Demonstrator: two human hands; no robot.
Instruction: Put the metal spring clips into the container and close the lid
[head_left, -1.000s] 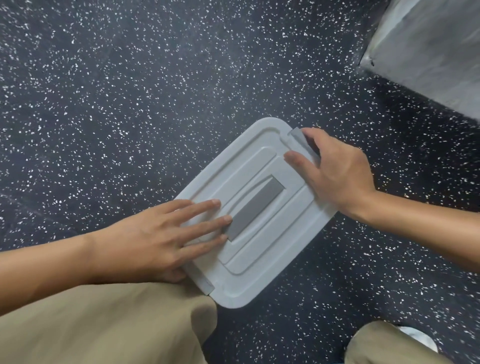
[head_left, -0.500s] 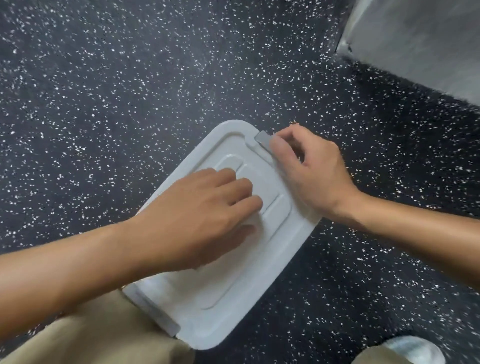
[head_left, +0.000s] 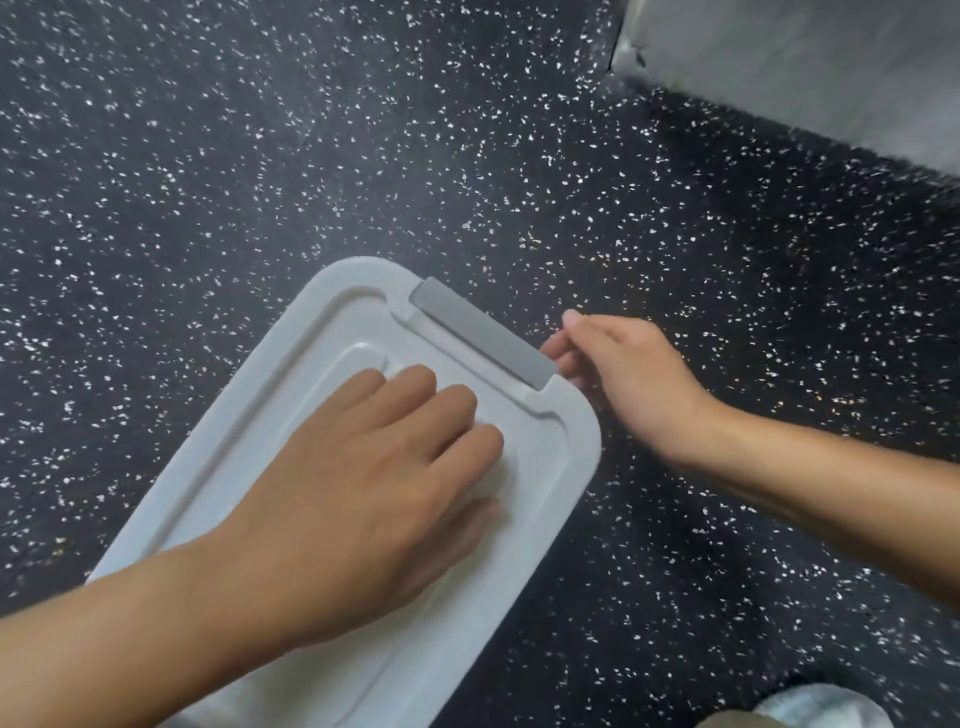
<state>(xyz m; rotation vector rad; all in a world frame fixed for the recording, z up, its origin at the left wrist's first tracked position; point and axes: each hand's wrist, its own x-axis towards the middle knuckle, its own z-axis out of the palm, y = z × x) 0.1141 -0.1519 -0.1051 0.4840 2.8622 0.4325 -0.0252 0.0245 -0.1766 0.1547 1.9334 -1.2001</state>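
The white container lid (head_left: 332, 332) sits flat on the container on the floor, so the container body and the spring clips are hidden. A grey latch (head_left: 480, 332) lies along the lid's far right edge. My left hand (head_left: 374, 483) rests on the lid's middle with its fingers curled down over the spot where the grey handle lies; the handle itself is covered. My right hand (head_left: 628, 374) is just off the lid's right edge, fingers loosely curved with their tips at the end of the latch, thumb raised.
The dark speckled floor (head_left: 260, 130) surrounds the container. A grey block or panel (head_left: 805, 67) stands at the top right. A pale shoe tip (head_left: 826, 706) shows at the bottom right.
My left hand slid from the lid's near edge to its middle and curled its fingers there. My right hand came off the latch to the lid's side, leaving the latch flat.
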